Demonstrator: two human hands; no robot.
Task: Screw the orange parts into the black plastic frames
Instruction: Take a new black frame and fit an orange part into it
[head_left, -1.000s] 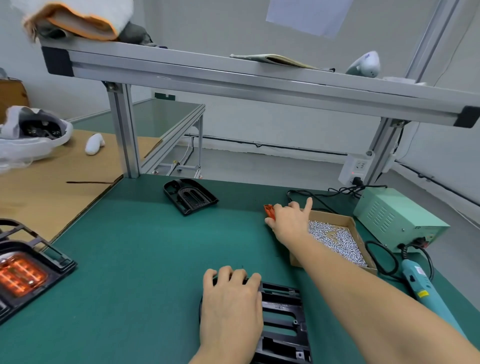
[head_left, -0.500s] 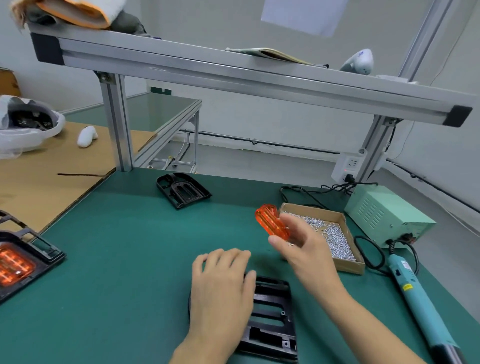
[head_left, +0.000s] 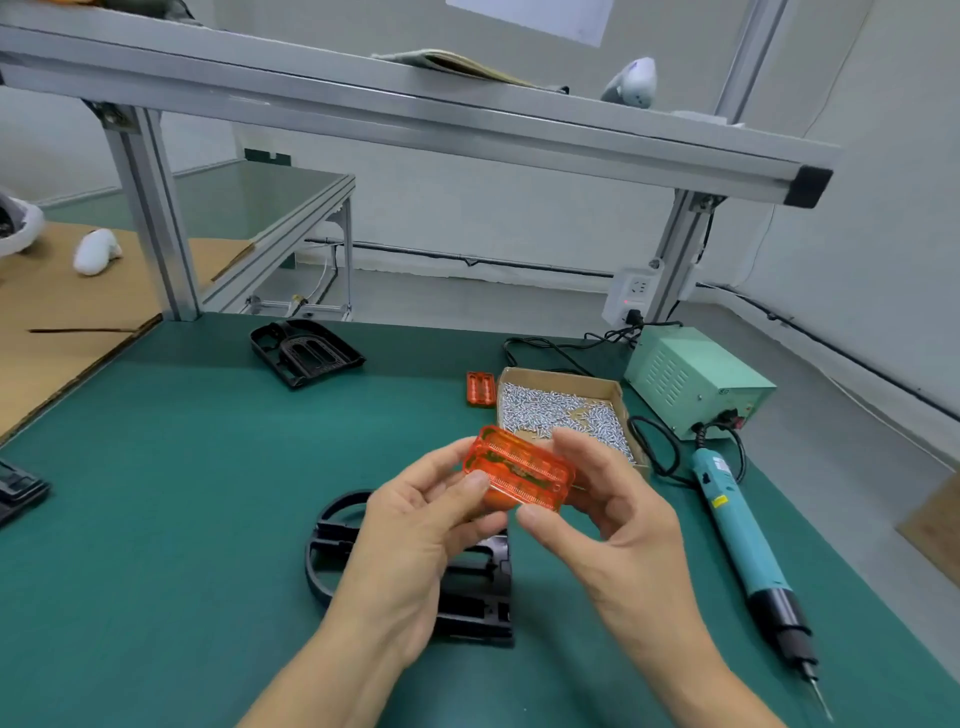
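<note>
both hands, left (head_left: 415, 525) and right (head_left: 608, 514), grip clamped on orange part (head_left: 519, 473) above black frame (head_left: 467, 587).

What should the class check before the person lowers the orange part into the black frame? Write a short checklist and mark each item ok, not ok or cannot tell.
1. Orange part secure: ok; left hand and right hand both pinch it.
2. Black frame lying on the green mat beneath the hands: ok.
3. Frame's seat free of obstruction: cannot tell, the left hand covers it.
4. Part turned the right way for the seat: cannot tell.
5. Screws at hand: ok, the box of screws is just behind.
6. Electric screwdriver within reach: ok, lying to the right.
</note>
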